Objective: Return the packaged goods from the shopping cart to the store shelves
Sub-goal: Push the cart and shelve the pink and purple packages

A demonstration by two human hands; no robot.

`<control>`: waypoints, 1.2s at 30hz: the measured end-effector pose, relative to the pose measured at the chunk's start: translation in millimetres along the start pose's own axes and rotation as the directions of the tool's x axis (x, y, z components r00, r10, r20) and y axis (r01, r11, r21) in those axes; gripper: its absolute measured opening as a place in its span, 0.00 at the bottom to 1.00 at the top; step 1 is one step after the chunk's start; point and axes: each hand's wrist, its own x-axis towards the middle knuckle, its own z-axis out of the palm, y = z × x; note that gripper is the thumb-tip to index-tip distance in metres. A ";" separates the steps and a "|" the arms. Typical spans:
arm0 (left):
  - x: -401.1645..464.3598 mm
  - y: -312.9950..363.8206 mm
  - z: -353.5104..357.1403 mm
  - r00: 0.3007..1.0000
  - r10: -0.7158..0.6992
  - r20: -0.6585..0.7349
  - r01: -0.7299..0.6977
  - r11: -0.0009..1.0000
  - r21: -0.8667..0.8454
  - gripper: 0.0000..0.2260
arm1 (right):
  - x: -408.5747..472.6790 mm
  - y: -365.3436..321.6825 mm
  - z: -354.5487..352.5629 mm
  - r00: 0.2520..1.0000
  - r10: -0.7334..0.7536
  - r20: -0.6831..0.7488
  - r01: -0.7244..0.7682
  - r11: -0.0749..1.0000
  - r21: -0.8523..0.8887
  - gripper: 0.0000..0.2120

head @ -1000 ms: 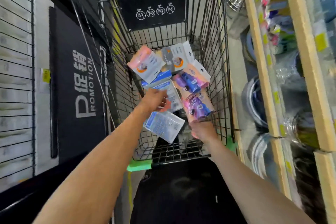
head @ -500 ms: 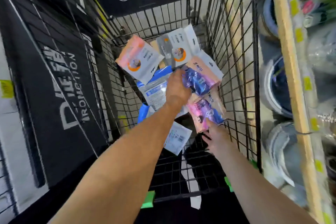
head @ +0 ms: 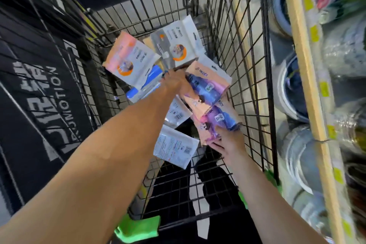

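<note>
Both arms reach down into a black wire shopping cart [head: 223, 49] holding several packaged goods. My right hand [head: 229, 141] grips the lower edge of a pink and purple packet [head: 213, 123] near the cart's right wall. My left hand [head: 178, 83] grips the left side of a second pink and purple packet [head: 210, 83] farther in. Behind them lie an orange and white packet [head: 128, 59] and a grey and white box [head: 178, 43]. Blue and white packets [head: 174, 146] lie flat on the cart floor, partly under my left arm.
Wooden store shelves [head: 309, 89] run along the right, holding wrapped bowls and bagged goods. A black promotion sign [head: 45, 109] stands to the left of the cart. Green clips [head: 138, 228] sit on the cart's near rim.
My left hand left the blue and white packet and moved deeper to the upper pink and purple packet. The view dipped closer into the cart. My right hand stays on the lower packet.
</note>
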 end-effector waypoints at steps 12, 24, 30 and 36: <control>-79.1 -22.3 -13.3 0.987 0.015 -0.159 -0.149 0.451 -0.880 0.14 | -64.6 -7.2 -5.2 0.919 -0.385 0.087 0.394 0.909 -0.137 0.14; -260.0 -56.1 -85.2 0.793 -0.051 -0.608 -0.578 0.253 -0.776 0.11 | -167.8 -54.8 -59.1 0.738 -0.631 0.240 0.567 0.772 0.287 0.14; -342.3 6.2 -63.3 0.773 0.248 -0.584 -0.634 0.326 -0.701 0.06 | -222.7 -70.6 -126.3 0.635 -0.753 0.171 0.600 0.620 0.506 0.13; -387.9 114.3 -16.3 0.727 0.564 -0.392 -0.645 0.363 -0.673 0.13 | -261.6 -60.9 -219.0 0.620 -0.782 0.062 0.665 0.566 0.487 0.17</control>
